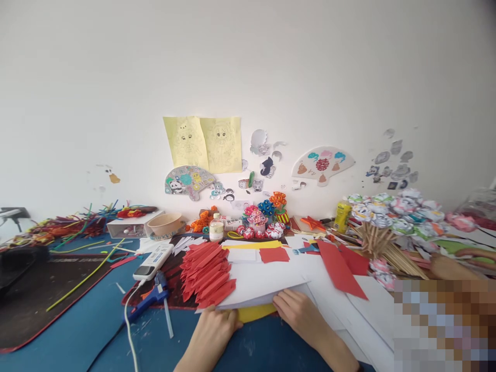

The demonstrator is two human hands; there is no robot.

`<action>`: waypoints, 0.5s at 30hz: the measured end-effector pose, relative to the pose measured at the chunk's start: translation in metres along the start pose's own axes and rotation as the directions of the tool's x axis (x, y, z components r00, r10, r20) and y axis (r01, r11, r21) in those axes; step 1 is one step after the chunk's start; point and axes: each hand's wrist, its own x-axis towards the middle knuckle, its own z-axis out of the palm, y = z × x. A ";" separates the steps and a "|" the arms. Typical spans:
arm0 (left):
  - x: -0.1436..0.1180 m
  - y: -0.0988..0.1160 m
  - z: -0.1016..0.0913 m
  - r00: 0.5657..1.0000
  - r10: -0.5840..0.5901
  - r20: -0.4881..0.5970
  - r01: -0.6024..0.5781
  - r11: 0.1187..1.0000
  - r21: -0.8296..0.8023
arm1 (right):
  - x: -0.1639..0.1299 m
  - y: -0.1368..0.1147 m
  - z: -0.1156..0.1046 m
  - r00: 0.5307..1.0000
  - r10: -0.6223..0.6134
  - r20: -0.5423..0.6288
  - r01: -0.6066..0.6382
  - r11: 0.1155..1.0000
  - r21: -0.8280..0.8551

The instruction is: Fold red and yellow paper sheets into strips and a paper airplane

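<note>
nearest, left hand [215,325] curled at the near edge of a white sheet [263,281], fingers tucked under the paper's lip and pinching it. right hand [296,310] flat beside it, fingertips pressed on the same edge, gripping nothing that shows. under the sheet, a yellow paper [256,312] peeking out between both hands, lying on the blue table [77,325]. just left, a stack of folded red strips [207,274] touching the sheet's side. further left, a blue glue gun [153,299]. behind, a red square [274,254]. farther back, a tan bowl [166,223], paper flowers on sticks [387,217] at right, yellow drawings [203,143] on the wall.
</note>
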 end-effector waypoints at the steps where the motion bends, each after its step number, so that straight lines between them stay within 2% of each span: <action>1: 0.000 0.001 -0.001 0.999 0.033 0.003 -0.033 0.999 0.014 | 0.000 0.001 -0.002 1.000 0.004 -0.007 -0.004 1.000 0.014; 4: -0.001 0.005 -0.004 0.995 0.103 0.007 -0.103 0.991 0.082 | -0.001 0.006 -0.007 0.999 0.021 -0.043 -0.018 0.998 0.066; 8: -0.003 0.007 -0.006 0.995 0.099 -0.029 -0.094 0.985 0.145 | -0.002 0.015 -0.009 1.000 0.011 -0.010 -0.010 0.992 0.123; 11: -0.003 0.007 -0.008 0.979 0.153 -0.134 -0.129 0.976 0.174 | -0.002 0.021 -0.008 0.996 -0.012 0.083 0.000 0.990 0.139; 15: -0.014 0.012 -0.013 0.914 0.237 -0.329 -0.186 0.966 0.180 | -0.001 0.026 -0.005 0.989 -0.022 0.145 0.004 0.992 0.122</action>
